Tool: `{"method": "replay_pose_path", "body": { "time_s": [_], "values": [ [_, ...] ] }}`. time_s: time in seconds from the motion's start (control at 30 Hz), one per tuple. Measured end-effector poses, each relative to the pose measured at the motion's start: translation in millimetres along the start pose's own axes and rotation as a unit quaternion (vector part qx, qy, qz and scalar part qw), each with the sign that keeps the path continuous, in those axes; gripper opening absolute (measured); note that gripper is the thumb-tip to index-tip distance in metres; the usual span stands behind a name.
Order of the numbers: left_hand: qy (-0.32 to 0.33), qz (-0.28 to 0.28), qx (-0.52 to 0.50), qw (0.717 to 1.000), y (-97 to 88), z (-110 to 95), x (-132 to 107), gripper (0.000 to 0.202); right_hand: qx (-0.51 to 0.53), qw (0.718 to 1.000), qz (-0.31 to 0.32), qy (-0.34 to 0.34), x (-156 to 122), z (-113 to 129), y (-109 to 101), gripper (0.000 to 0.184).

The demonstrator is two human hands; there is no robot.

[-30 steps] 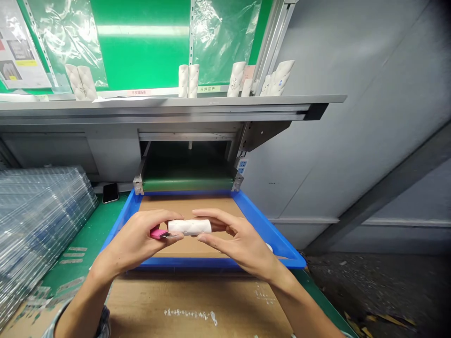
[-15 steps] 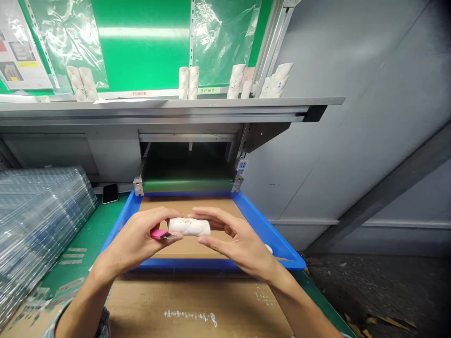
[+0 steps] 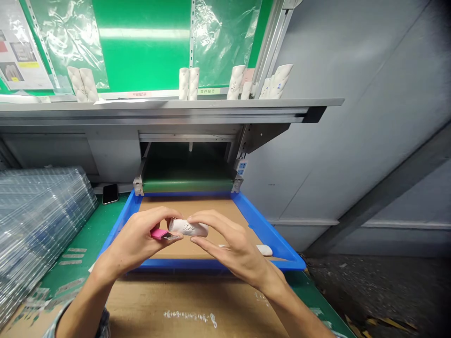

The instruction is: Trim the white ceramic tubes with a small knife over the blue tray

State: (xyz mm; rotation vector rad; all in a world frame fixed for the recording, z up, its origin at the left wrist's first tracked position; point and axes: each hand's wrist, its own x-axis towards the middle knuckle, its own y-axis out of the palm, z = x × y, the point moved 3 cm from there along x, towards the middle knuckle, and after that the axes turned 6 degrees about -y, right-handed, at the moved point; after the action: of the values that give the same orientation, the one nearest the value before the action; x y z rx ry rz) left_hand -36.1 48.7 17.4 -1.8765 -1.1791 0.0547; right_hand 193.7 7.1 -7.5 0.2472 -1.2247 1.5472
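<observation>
A white cylinder with dark relief markings on its side lies level between my hands, above the blue tray. Its left end is gripped by the fingers of my left hand. That same hand also holds a small pink tool with a flat metal tip, which points to the right under the cylinder. My right hand pinches the cylinder's right part, index finger on top and thumb below. Behind the right hand, another white cylinder lies in the tray, partly hidden.
Brown cardboard lines the tray. A green conveyor belt ends at its far edge. Stacked clear plastic trays stand left, near a phone. Several white cylinders stand on the shelf above. Written-on cardboard lies in front.
The white cylinder has turned about its length, so its markings now face me. My right hand has shifted slightly left and closed onto it, uncovering more of the cylinder in the tray.
</observation>
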Motion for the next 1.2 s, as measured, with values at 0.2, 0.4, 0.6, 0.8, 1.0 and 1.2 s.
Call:
{"method": "replay_pose_path", "body": {
  "time_s": [0.2, 0.4, 0.6, 0.8, 1.0, 1.2],
  "values": [
    [-0.013, 0.005, 0.015, 1.0, -2.2, 0.7, -1.1, 0.016, -0.043, 0.998, -0.029, -0.031, -1.9, 2.6, 2.8, 0.031],
    [-0.006, -0.008, 0.02, 1.0, 2.0, 1.1, 0.1, 0.016, -0.112, 0.99, -0.024, -0.085, 2.0, 8.2, 6.3, 0.03],
    [-0.041, 0.0, 0.008, 0.999, 17.0, -4.0, -0.9, 0.032, -0.159, 0.985, -0.04, -0.058, 0.0, -1.4, 15.0, 0.02],
    [-0.085, -0.02, 0.018, 0.996, 2.7, -3.1, -7.5, 0.036, -0.037, 0.998, -0.041, 0.027, -2.6, -8.0, 12.4, 0.031],
    [-0.05, -0.019, 0.028, 0.998, 3.5, -1.6, -5.8, 0.035, -0.012, 0.999, -0.046, 0.012, -3.8, -10.6, 13.4, 0.037],
    [0.001, -0.038, 0.088, 0.995, 15.4, -12.0, -7.4, 0.03, 0.005, 0.999, -0.006, -0.04, -1.4, -9.5, 11.9, 0.049]
  ]
}}
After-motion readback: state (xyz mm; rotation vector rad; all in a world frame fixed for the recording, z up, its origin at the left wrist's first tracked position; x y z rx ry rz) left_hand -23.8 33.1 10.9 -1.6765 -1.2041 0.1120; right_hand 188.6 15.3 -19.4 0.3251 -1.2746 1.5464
